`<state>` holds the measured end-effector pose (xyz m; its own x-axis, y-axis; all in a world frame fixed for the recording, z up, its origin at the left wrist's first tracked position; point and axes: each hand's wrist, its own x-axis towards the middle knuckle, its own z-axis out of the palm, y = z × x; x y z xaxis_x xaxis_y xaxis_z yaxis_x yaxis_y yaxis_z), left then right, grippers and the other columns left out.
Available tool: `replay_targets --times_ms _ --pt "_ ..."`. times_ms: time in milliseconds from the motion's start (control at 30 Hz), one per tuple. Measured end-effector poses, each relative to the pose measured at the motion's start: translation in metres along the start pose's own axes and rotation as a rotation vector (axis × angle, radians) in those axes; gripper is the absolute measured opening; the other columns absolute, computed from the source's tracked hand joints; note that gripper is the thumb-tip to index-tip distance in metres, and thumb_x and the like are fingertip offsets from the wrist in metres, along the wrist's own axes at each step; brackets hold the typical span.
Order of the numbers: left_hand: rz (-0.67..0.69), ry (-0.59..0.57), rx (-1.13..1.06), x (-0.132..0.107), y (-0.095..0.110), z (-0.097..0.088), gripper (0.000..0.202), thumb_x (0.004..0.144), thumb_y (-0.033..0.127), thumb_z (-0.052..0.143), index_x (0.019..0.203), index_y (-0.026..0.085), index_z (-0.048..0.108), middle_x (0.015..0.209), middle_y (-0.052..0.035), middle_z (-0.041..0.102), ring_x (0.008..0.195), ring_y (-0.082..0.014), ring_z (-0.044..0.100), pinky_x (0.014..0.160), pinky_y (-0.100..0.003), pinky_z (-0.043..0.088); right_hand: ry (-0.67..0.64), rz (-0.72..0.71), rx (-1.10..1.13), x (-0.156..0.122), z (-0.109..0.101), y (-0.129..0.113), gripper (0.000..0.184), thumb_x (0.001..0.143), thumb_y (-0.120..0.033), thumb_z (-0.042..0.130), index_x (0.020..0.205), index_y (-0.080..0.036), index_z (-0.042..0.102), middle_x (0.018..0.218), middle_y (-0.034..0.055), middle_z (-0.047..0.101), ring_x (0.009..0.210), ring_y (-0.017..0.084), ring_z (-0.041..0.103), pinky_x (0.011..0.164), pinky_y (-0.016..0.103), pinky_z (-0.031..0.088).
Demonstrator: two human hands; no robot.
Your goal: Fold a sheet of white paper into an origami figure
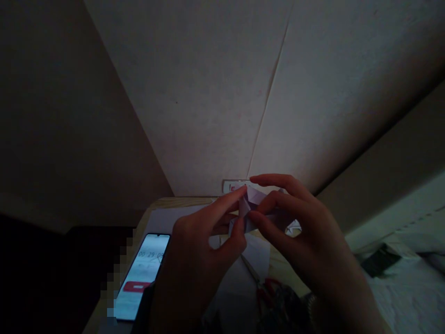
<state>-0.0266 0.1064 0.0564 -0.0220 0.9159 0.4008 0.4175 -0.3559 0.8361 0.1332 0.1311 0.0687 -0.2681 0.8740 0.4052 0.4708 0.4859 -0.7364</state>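
Both my hands hold a small folded piece of pale paper (pixel 255 200) above a wooden table (pixel 174 202). My left hand (pixel 198 260) pinches the paper's left side between thumb and forefinger. My right hand (pixel 306 232) grips its right side, forefinger over the top and thumb pressing from below. The room is dim, so the paper's folds are hard to read.
A phone (pixel 142 276) with a lit screen showing a timer lies at the table's left. White sheets of paper (pixel 255 253) lie under my hands, and red-handled scissors (pixel 266 290) sit close to me. A wall (pixel 215 93) rises behind; a bed with a dark object (pixel 377 260) is at the right.
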Motion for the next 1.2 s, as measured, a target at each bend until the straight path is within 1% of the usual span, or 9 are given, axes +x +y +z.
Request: replay_targets --times_ms 67,167,300,400,533,700,900,1033,1200 --pt "0.025 -0.007 0.008 -0.001 -0.001 0.001 0.041 0.082 0.013 0.062 0.122 0.018 0.069 0.108 -0.0021 0.08 0.084 -0.0115 0.077 0.077 -0.014 0.06 0.019 0.006 -0.01 -0.002 0.0 -0.002 0.015 0.085 -0.023 0.064 0.07 -0.023 0.066 0.119 0.0055 0.064 0.106 0.03 0.063 0.096 0.056 0.044" --pt "0.074 0.028 0.06 -0.003 -0.003 0.001 0.041 0.081 0.013 0.061 0.122 0.016 0.069 0.109 -0.0039 0.079 0.085 -0.0113 0.077 0.078 -0.013 0.059 0.06 0.0 -0.025 -0.004 0.001 -0.004 0.016 0.084 -0.022 0.063 0.068 -0.023 0.067 0.118 0.0061 0.065 0.103 0.031 0.064 0.095 0.058 0.044" --pt "0.173 -0.011 0.149 -0.005 -0.007 0.002 0.044 0.083 0.011 0.059 0.127 0.014 0.064 0.108 -0.0037 0.08 0.082 -0.0084 0.077 0.079 -0.011 0.058 0.074 0.004 -0.019 -0.004 0.004 -0.004 0.017 0.083 -0.019 0.062 0.067 -0.022 0.065 0.117 0.0069 0.065 0.109 0.033 0.062 0.095 0.058 0.043" --pt "0.206 0.032 0.187 -0.005 -0.008 0.003 0.044 0.084 0.008 0.058 0.126 0.014 0.065 0.113 -0.0041 0.078 0.087 -0.0083 0.076 0.083 -0.011 0.056 0.083 0.002 -0.03 -0.004 0.006 -0.004 0.016 0.083 -0.019 0.061 0.068 -0.023 0.066 0.117 0.0066 0.065 0.111 0.034 0.061 0.095 0.059 0.043" --pt "0.191 0.025 0.201 -0.005 -0.007 0.004 0.049 0.081 0.006 0.058 0.129 0.015 0.063 0.114 -0.0039 0.078 0.087 -0.0088 0.076 0.083 -0.012 0.057 0.089 -0.007 -0.039 -0.003 0.007 -0.004 0.017 0.083 -0.019 0.061 0.068 -0.023 0.066 0.116 0.0064 0.066 0.11 0.034 0.061 0.094 0.06 0.042" --pt "0.138 0.071 0.166 -0.004 -0.005 0.005 0.052 0.077 0.003 0.057 0.127 0.017 0.066 0.107 -0.0021 0.079 0.085 -0.0105 0.076 0.078 -0.014 0.059 0.082 -0.029 -0.032 -0.002 0.007 -0.004 0.016 0.085 -0.02 0.061 0.07 -0.022 0.068 0.115 0.0073 0.066 0.107 0.032 0.063 0.095 0.06 0.042" --pt "0.169 0.129 0.196 -0.002 -0.003 0.009 0.045 0.077 0.005 0.057 0.12 0.011 0.069 0.106 -0.0072 0.08 0.08 -0.0143 0.077 0.077 -0.02 0.061 0.105 -0.04 -0.043 0.0 0.009 -0.004 0.017 0.085 -0.021 0.062 0.07 -0.022 0.067 0.114 0.007 0.067 0.105 0.031 0.064 0.094 0.058 0.043" --pt "0.184 0.111 0.206 -0.002 -0.005 0.009 0.047 0.079 0.005 0.058 0.124 0.013 0.067 0.108 -0.0056 0.08 0.086 -0.0138 0.077 0.078 -0.018 0.06 0.114 -0.039 -0.048 0.0 0.009 -0.002 0.017 0.086 -0.021 0.061 0.07 -0.022 0.068 0.115 0.0074 0.066 0.106 0.031 0.063 0.096 0.058 0.043" --pt "0.213 0.104 0.199 -0.002 -0.008 0.011 0.044 0.083 0.006 0.057 0.126 0.013 0.065 0.112 -0.0056 0.078 0.09 -0.0141 0.076 0.083 -0.019 0.06 0.116 -0.021 -0.046 0.0 0.009 -0.003 0.016 0.086 -0.021 0.062 0.07 -0.022 0.067 0.114 0.0068 0.066 0.107 0.031 0.063 0.095 0.057 0.043"
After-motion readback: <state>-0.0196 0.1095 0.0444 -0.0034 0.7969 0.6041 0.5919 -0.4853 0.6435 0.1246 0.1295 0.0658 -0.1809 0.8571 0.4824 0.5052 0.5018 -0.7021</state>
